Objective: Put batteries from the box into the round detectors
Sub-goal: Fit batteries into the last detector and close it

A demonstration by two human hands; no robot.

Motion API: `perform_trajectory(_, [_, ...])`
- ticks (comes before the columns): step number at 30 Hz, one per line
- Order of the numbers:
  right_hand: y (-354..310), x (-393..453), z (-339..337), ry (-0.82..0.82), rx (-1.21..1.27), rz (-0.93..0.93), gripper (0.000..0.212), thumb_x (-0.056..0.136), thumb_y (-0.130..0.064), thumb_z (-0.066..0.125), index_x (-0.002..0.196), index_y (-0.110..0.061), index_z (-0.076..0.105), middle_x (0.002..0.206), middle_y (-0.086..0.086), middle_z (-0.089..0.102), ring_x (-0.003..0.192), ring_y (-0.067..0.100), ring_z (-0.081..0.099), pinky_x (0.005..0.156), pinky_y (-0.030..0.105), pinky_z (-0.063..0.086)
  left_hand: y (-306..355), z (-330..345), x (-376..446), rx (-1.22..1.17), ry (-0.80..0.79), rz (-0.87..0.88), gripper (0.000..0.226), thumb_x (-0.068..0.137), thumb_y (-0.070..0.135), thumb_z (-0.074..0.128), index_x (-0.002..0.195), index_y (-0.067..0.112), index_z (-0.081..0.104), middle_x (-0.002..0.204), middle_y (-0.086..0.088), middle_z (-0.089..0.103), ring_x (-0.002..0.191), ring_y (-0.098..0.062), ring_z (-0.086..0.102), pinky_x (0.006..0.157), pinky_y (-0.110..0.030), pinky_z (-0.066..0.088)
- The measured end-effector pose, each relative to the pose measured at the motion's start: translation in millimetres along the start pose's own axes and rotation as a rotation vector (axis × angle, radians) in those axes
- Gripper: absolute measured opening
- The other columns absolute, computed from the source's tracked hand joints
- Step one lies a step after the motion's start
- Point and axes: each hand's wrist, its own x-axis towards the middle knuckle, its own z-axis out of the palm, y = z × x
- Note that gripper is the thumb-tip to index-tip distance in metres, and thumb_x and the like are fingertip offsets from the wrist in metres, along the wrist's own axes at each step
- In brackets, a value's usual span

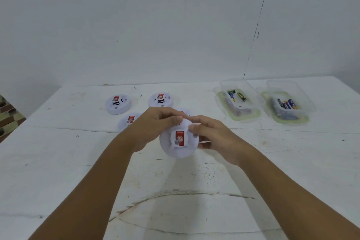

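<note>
From my feed it's a plain white wall [155, 15] with a thin dark crack [257, 25] running down on the right. The white table [58, 161] is scuffed and cracked, its far edge meeting the wall. Patterned floor tiles [7, 115] peek past its left edge. Light's flat and even.

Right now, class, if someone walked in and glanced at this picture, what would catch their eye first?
First, the white round detector with its red label, held up mid-frame by the left hand and right hand. Next, more detectors lying on the white table behind the hands. Last, two clear boxes of batteries at the far right.
</note>
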Motion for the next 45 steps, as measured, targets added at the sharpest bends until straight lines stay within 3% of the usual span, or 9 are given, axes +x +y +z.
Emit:
perform_trajectory(4, [7, -1, 1, -0.116, 0.088, -0.032, 0.034, 0.105, -0.024, 0.059, 0.138, -0.030, 0.063, 0.125, 0.009, 0.074, 0.120, 0.034, 0.068, 0.104, 0.042, 0.055, 5, 0, 3, 0.023, -0.043, 0.003, 0.022, 0.102, 0.023, 0.065, 0.121, 0.018, 0.075, 0.115, -0.001, 0.077, 0.108, -0.024, 0.073, 0.096, -0.040, 0.060])
perform_trajectory(9, [14, -2, 1, -0.197, 0.157, -0.043, 0.049, 0.104, -0.018, 0.059, 0.152, -0.025, 0.049, 0.132, 0.021, 0.067, 0.123, 0.033, 0.067, 0.102, 0.039, 0.056, -5, 5, 8, -0.060, 0.138, -0.002, 0.030, 0.095, 0.038, 0.073, 0.123, 0.037, 0.065, 0.113, 0.004, 0.072, 0.103, -0.019, 0.074, 0.085, -0.036, 0.062])
perform_trajectory(13, [18, -1, 8, -0.051, 0.364, -0.064, 0.039, 0.105, -0.012, 0.057, 0.143, -0.015, 0.055, 0.127, 0.014, 0.073, 0.115, 0.030, 0.071, 0.097, 0.036, 0.059, -15, 15, 4, -0.283, 0.344, -0.040, 0.031, 0.100, 0.047, 0.062, 0.125, 0.028, 0.059, 0.122, -0.001, 0.068, 0.112, -0.022, 0.069, 0.096, -0.043, 0.058])
perform_trajectory(16, [25, 1, 7, 0.025, 0.468, -0.060, 0.045, 0.099, -0.004, 0.065, 0.140, -0.014, 0.047, 0.128, 0.019, 0.070, 0.116, 0.033, 0.071, 0.096, 0.040, 0.060, -25, 32, -6, -0.363, 0.259, -0.071, 0.030, 0.105, 0.044, 0.053, 0.122, 0.021, 0.061, 0.116, 0.002, 0.075, 0.106, -0.017, 0.073, 0.088, -0.035, 0.060])
perform_trajectory(19, [34, -2, 4, -0.030, 0.323, -0.037, 0.052, 0.099, 0.000, 0.065, 0.142, -0.021, 0.046, 0.132, 0.016, 0.068, 0.119, 0.032, 0.069, 0.100, 0.041, 0.058, -36, 43, -14, -0.363, 0.234, -0.061, 0.031, 0.108, 0.042, 0.049, 0.125, 0.020, 0.061, 0.116, 0.003, 0.075, 0.104, -0.016, 0.074, 0.082, -0.032, 0.062])
perform_trajectory(26, [55, -10, 2, -0.050, -0.014, -0.090, 0.075, 0.085, -0.007, 0.071, 0.148, -0.040, 0.045, 0.137, 0.001, 0.066, 0.130, 0.024, 0.061, 0.111, 0.056, 0.048, -59, 55, -23, -0.289, 0.230, -0.051, 0.029, 0.106, 0.044, 0.049, 0.124, 0.027, 0.065, 0.120, 0.007, 0.073, 0.113, -0.014, 0.070, 0.094, -0.037, 0.059])
perform_trajectory(33, [57, -17, 4, 0.009, -0.203, -0.133, 0.074, 0.091, -0.004, 0.069, 0.149, -0.041, 0.040, 0.135, -0.009, 0.065, 0.124, 0.013, 0.064, 0.106, 0.046, 0.054, -68, 60, -28, -0.188, 0.272, 0.022, 0.034, 0.107, 0.044, 0.047, 0.133, 0.034, 0.065, 0.127, 0.020, 0.070, 0.119, 0.002, 0.063, 0.101, -0.022, 0.052])
perform_trajectory(41, [57, -21, 7, 0.040, -0.282, -0.157, 0.078, 0.089, -0.006, 0.067, 0.154, -0.039, 0.036, 0.137, -0.014, 0.064, 0.126, 0.010, 0.063, 0.107, 0.044, 0.053, -73, 65, -30, -0.156, 0.329, 0.040, 0.043, 0.104, 0.047, 0.048, 0.141, 0.031, 0.063, 0.134, 0.016, 0.068, 0.120, 0.005, 0.061, 0.093, -0.011, 0.051])
perform_trajectory(45, [57, -22, 9, 0.040, -0.313, -0.164, 0.083, 0.085, -0.016, 0.066, 0.157, -0.037, 0.032, 0.141, -0.014, 0.061, 0.129, 0.010, 0.061, 0.109, 0.043, 0.052, -76, 67, -32, -0.138, 0.339, 0.053, 0.042, 0.105, 0.047, 0.047, 0.141, 0.032, 0.062, 0.134, 0.017, 0.068, 0.122, 0.003, 0.060, 0.097, -0.013, 0.050])
